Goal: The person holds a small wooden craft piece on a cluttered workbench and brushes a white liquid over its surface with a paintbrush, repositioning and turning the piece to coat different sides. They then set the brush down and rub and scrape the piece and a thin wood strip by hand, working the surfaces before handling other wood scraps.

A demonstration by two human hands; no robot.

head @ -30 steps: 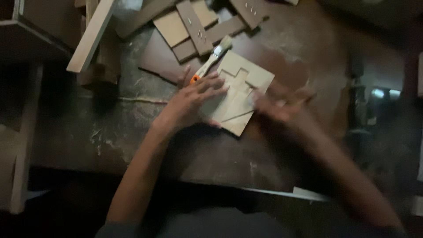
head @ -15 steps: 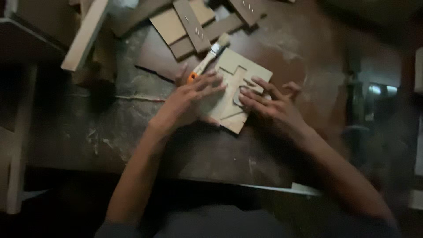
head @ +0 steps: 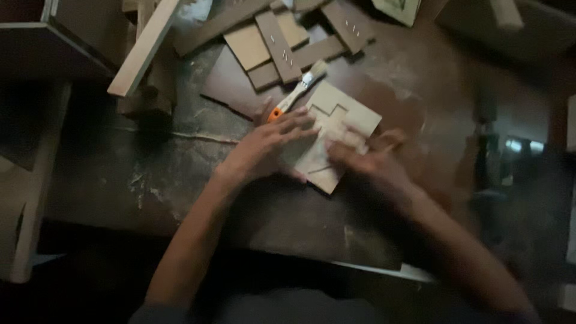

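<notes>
A light square wooden panel (head: 343, 115) with a stepped groove cut into it lies flat on the dark worktable (head: 180, 180). My left hand (head: 267, 150) rests palm down on the panel's left part, fingers spread. My right hand (head: 369, 159) lies on the panel's lower right part, blurred, fingers flat against the wood. Neither hand grips anything. A small paintbrush (head: 295, 93) with an orange handle lies just above my left hand, touching the panel's top corner.
Several flat wooden pieces (head: 282, 42), some with staples, lie at the back of the table. A long pale wood strip (head: 144, 48) leans at the upper left over a dark shelf unit (head: 36, 54). A thin dark sliver (head: 225, 107) lies left of the brush.
My right hand has slid left along the panel's lower right part and is blurred by motion. My left hand keeps pressing the panel in place.
</notes>
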